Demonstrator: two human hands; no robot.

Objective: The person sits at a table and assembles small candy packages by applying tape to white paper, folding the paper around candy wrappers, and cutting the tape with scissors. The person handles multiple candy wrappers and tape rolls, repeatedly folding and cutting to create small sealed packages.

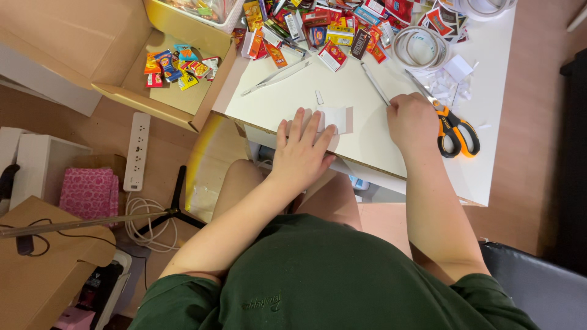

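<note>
Left hand [301, 150] presses white paper [337, 118].

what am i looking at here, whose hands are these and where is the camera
This is a single picture from a camera worn on a person's head, looking down at their own lap and two bare hands. There is no machine.

They sit at a white table. The left hand lies flat, pressing on a small white folded paper piece. The right hand grips a thin grey stick-like tool; what kind of tool is hard to tell. Orange-and-black handled scissors lie just beside that hand.

Further back sit a heap of tiny colourful printed packets, long metal tweezers, rolls of white tape and white paper scraps. An open cardboard box to the left holds more packets.
</note>
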